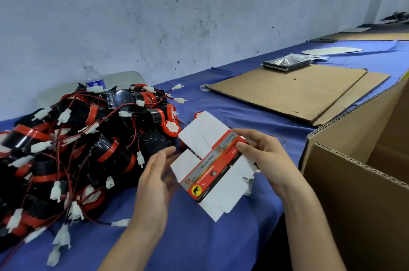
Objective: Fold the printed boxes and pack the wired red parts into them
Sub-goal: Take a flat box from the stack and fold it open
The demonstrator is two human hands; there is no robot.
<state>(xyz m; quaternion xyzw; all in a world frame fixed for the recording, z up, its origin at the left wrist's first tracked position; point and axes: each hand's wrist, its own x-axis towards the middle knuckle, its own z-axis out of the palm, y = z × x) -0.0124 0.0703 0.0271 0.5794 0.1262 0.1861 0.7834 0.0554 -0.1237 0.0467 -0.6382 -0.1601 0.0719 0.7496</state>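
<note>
White printed box (212, 166) between both hands (152, 180) (263, 160)

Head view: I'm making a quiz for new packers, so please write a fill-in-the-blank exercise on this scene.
1. The right hand pinches the printed box with its ____ on the red band.
2. The pile of wired red parts lies on the person's ____ side.
3. The tablecloth is ____.
4. The open corrugated carton stands on the person's ____ side.
Missing words: thumb; left; blue; right.
</note>
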